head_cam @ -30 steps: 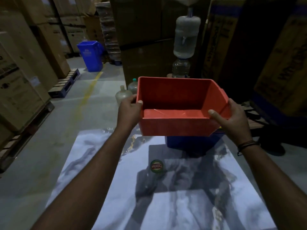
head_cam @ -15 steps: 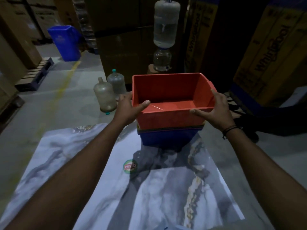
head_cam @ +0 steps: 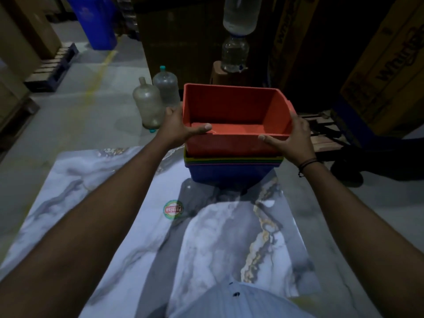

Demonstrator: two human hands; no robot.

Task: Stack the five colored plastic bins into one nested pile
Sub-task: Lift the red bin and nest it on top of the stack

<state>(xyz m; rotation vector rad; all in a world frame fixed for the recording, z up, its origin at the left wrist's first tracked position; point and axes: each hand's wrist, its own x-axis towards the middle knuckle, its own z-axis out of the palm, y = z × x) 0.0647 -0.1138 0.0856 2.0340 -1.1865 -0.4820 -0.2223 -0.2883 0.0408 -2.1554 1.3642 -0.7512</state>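
Observation:
A red plastic bin [head_cam: 231, 111] sits on top of a nested pile at the far end of the marble-patterned table [head_cam: 114, 214]. Below it show thin rims of other bins [head_cam: 234, 160], and a blue bin [head_cam: 229, 174] at the bottom rests on the table. My left hand [head_cam: 177, 128] grips the red bin's left front corner, thumb over the low front wall. My right hand [head_cam: 292, 137] grips its right side, thumb on the front wall. The red bin's inside holds nothing.
A round sticker [head_cam: 173, 209] lies on the table before the pile. Two large water jugs [head_cam: 149, 106] stand on the floor beyond the left hand. A water dispenser [head_cam: 236, 42], stacked cartons [head_cam: 390, 65], a blue trash bin [head_cam: 96, 21] and pallets [head_cam: 51, 67] surround.
The red bin has come down from the air onto the pile and now sits nested in it. Both hands stayed on its sides and went down with it.

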